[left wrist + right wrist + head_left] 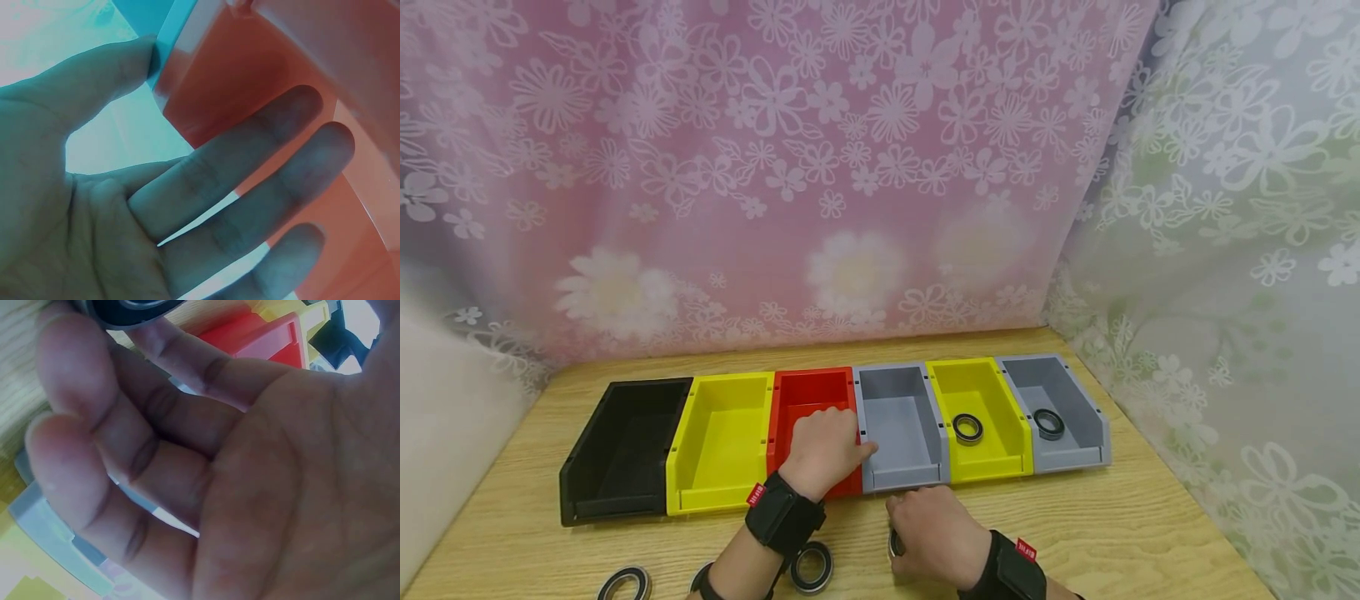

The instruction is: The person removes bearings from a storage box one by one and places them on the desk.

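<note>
My left hand [822, 450] is over the red bin [814, 377], with its thumb at the wall shared with the grey bin [898, 477]. In the left wrist view, that hand [181, 200] has its fingers extended over the red plastic [231, 69], and the thumb touches the bin's edge; no bearing shows there. My right hand [938, 533] is low in front of the grey bin, its fingertips gripping a bearing [892, 543] near the tabletop. The right wrist view shows the curled fingers of this hand [219, 462] and the dark bearing [128, 315], partly cut off.
Two bearings lie in the right yellow bin [1024, 465] and the far-right grey bin [1078, 457], one in each. Left of the red bin stand a yellow bin [722, 500] and a black bin [613, 507]. More bearings [811, 567] lie on the wooden table [1150, 533] around my left forearm.
</note>
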`<control>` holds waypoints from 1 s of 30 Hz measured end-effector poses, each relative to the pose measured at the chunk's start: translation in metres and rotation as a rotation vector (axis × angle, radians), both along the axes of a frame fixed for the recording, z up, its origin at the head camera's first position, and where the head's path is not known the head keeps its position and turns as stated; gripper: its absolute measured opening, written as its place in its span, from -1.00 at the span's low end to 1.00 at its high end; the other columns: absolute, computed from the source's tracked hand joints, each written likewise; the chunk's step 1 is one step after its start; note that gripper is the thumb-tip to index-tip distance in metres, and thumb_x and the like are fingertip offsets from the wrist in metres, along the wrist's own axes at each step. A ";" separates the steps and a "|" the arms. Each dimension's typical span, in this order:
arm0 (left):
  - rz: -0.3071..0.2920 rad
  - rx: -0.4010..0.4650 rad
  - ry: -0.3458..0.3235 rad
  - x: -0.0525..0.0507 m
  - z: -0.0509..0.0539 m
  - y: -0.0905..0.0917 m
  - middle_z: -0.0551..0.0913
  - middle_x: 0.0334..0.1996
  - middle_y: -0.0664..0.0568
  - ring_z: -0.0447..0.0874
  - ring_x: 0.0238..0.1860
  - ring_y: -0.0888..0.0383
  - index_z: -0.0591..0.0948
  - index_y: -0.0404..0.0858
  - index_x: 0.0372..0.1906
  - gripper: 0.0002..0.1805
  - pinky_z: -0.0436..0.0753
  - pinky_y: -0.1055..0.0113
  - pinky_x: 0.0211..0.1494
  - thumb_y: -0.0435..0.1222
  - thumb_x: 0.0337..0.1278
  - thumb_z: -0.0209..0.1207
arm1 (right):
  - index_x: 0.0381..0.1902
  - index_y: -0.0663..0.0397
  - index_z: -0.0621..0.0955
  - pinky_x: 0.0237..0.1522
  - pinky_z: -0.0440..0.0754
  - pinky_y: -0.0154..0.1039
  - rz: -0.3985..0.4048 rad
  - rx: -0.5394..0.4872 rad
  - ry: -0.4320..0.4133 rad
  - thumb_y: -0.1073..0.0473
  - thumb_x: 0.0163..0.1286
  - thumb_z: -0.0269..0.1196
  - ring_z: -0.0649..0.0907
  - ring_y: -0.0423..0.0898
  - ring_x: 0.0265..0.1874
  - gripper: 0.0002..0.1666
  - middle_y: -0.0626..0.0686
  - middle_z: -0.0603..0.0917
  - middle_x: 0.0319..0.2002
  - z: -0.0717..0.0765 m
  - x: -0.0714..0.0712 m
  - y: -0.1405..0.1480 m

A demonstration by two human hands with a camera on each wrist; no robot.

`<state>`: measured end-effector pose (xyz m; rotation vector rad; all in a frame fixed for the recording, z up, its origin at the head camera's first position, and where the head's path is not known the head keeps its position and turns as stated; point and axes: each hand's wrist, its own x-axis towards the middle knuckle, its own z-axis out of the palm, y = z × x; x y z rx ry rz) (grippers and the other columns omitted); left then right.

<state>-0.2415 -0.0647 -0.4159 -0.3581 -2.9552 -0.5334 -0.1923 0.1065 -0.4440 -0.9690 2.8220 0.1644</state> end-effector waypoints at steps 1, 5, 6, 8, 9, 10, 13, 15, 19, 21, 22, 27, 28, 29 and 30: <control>-0.001 0.001 0.001 0.000 0.000 0.000 0.22 -0.81 0.07 0.25 -0.75 0.14 0.46 -0.18 -0.73 -0.47 0.21 0.37 -0.64 -0.05 0.03 0.54 | -0.33 -0.04 0.66 -0.50 0.41 -0.28 0.001 -0.004 -0.001 -0.19 0.02 0.55 0.43 -0.24 -0.59 -0.55 -0.17 0.50 -0.57 0.000 0.000 0.000; -0.001 0.005 -0.001 0.002 0.000 -0.001 0.23 -0.81 0.07 0.25 -0.75 0.14 0.46 -0.18 -0.73 -0.46 0.20 0.36 -0.64 -0.05 0.03 0.54 | -0.32 -0.05 0.66 -0.51 0.41 -0.28 0.002 -0.010 -0.005 -0.17 0.01 0.55 0.44 -0.24 -0.60 -0.55 -0.17 0.50 -0.58 -0.001 0.002 -0.001; -0.001 0.006 -0.001 0.002 0.000 -0.001 0.23 -0.81 0.07 0.25 -0.75 0.14 0.46 -0.18 -0.73 -0.46 0.20 0.36 -0.64 -0.05 0.03 0.54 | -0.31 -0.04 0.66 -0.51 0.41 -0.28 0.001 -0.010 -0.008 -0.17 0.01 0.55 0.44 -0.24 -0.59 -0.55 -0.16 0.51 -0.57 -0.001 0.002 -0.001; -0.002 0.007 -0.001 0.003 -0.001 -0.001 0.23 -0.81 0.07 0.26 -0.74 0.14 0.46 -0.18 -0.73 -0.47 0.21 0.36 -0.64 -0.05 0.03 0.54 | -0.32 -0.05 0.65 -0.52 0.41 -0.28 -0.002 -0.011 -0.010 -0.16 0.01 0.55 0.43 -0.24 -0.60 -0.56 -0.16 0.50 -0.58 -0.001 0.003 -0.001; -0.002 0.007 0.000 0.003 -0.001 -0.002 0.24 -0.81 0.07 0.26 -0.74 0.14 0.47 -0.18 -0.73 -0.47 0.21 0.36 -0.64 -0.05 0.03 0.54 | -0.32 -0.05 0.65 -0.52 0.40 -0.28 -0.004 -0.013 -0.011 -0.16 0.01 0.55 0.43 -0.24 -0.60 -0.56 -0.16 0.50 -0.58 -0.001 0.004 -0.001; -0.002 0.008 0.000 0.004 -0.001 -0.002 0.24 -0.81 0.07 0.26 -0.74 0.14 0.47 -0.18 -0.72 -0.47 0.22 0.36 -0.64 -0.05 0.03 0.54 | -0.31 -0.05 0.65 -0.53 0.40 -0.28 -0.007 -0.014 -0.014 -0.15 0.02 0.55 0.43 -0.24 -0.60 -0.57 -0.16 0.49 -0.58 -0.002 0.005 -0.002; -0.004 0.009 0.001 0.005 -0.002 -0.002 0.25 -0.81 0.06 0.27 -0.74 0.14 0.47 -0.18 -0.71 -0.48 0.24 0.36 -0.64 -0.05 0.03 0.54 | -0.32 -0.04 0.64 -0.54 0.38 -0.28 -0.013 -0.018 -0.016 -0.14 0.03 0.54 0.42 -0.24 -0.62 -0.58 -0.16 0.48 -0.60 -0.002 0.007 -0.002; -0.005 0.008 0.000 0.006 -0.002 -0.003 0.25 -0.81 0.06 0.28 -0.74 0.14 0.47 -0.18 -0.71 -0.48 0.25 0.36 -0.64 -0.05 0.03 0.54 | -0.31 -0.04 0.64 -0.55 0.37 -0.28 -0.016 -0.016 -0.017 -0.13 0.04 0.53 0.41 -0.24 -0.63 -0.59 -0.16 0.47 -0.61 -0.002 0.008 -0.003; -0.007 0.005 0.000 0.008 -0.002 -0.003 0.26 -0.81 0.06 0.29 -0.74 0.14 0.48 -0.18 -0.71 -0.48 0.27 0.36 -0.63 -0.05 0.02 0.54 | -0.31 -0.03 0.64 -0.56 0.37 -0.28 -0.022 -0.013 -0.016 -0.14 0.05 0.52 0.41 -0.23 -0.64 -0.58 -0.15 0.47 -0.62 -0.002 0.011 -0.004; -0.009 0.003 -0.001 0.009 -0.002 -0.004 0.25 -0.81 0.06 0.29 -0.74 0.14 0.47 -0.18 -0.71 -0.48 0.26 0.36 -0.63 -0.05 0.03 0.54 | -0.28 -0.02 0.65 -0.52 0.41 -0.27 -0.029 -0.009 -0.011 -0.19 0.07 0.51 0.43 -0.23 -0.61 -0.55 -0.14 0.50 -0.59 -0.001 0.012 -0.004; -0.011 0.003 0.000 0.009 -0.002 -0.004 0.25 -0.81 0.06 0.28 -0.74 0.14 0.47 -0.18 -0.71 -0.48 0.26 0.36 -0.63 -0.05 0.03 0.54 | -0.26 -0.01 0.66 -0.50 0.44 -0.26 -0.033 -0.003 -0.007 -0.22 0.09 0.51 0.45 -0.22 -0.59 -0.52 -0.13 0.52 -0.57 0.000 0.012 -0.004; -0.027 -0.002 0.017 0.011 -0.003 -0.005 0.20 -0.81 0.08 0.23 -0.76 0.15 0.45 -0.19 -0.74 -0.45 0.19 0.36 -0.65 -0.06 0.04 0.54 | -0.26 0.02 0.65 -0.47 0.52 -0.24 -0.049 -0.039 0.017 -0.28 0.16 0.50 0.52 -0.20 -0.56 -0.47 -0.10 0.55 -0.55 0.013 0.013 -0.003; -0.030 -0.002 0.020 0.012 -0.003 -0.006 0.19 -0.81 0.08 0.23 -0.76 0.15 0.45 -0.18 -0.74 -0.45 0.19 0.37 -0.66 -0.06 0.04 0.54 | -0.27 0.02 0.64 -0.48 0.52 -0.24 -0.050 -0.052 0.018 -0.26 0.18 0.50 0.52 -0.20 -0.57 -0.49 -0.10 0.54 -0.55 0.017 0.013 -0.003; -0.032 -0.003 0.024 0.012 -0.004 -0.006 0.19 -0.81 0.08 0.23 -0.76 0.15 0.44 -0.18 -0.74 -0.45 0.19 0.37 -0.66 -0.06 0.03 0.54 | -0.28 0.02 0.63 -0.50 0.51 -0.26 -0.045 -0.072 0.024 -0.23 0.20 0.49 0.51 -0.20 -0.58 -0.51 -0.10 0.52 -0.56 0.021 0.013 -0.003; -0.034 -0.004 0.030 0.013 -0.004 -0.006 0.19 -0.82 0.08 0.23 -0.76 0.15 0.44 -0.18 -0.75 -0.45 0.20 0.37 -0.66 -0.07 0.03 0.54 | -0.29 0.03 0.62 -0.51 0.49 -0.27 -0.043 -0.090 0.026 -0.21 0.22 0.49 0.49 -0.21 -0.59 -0.53 -0.11 0.51 -0.57 0.026 0.013 -0.004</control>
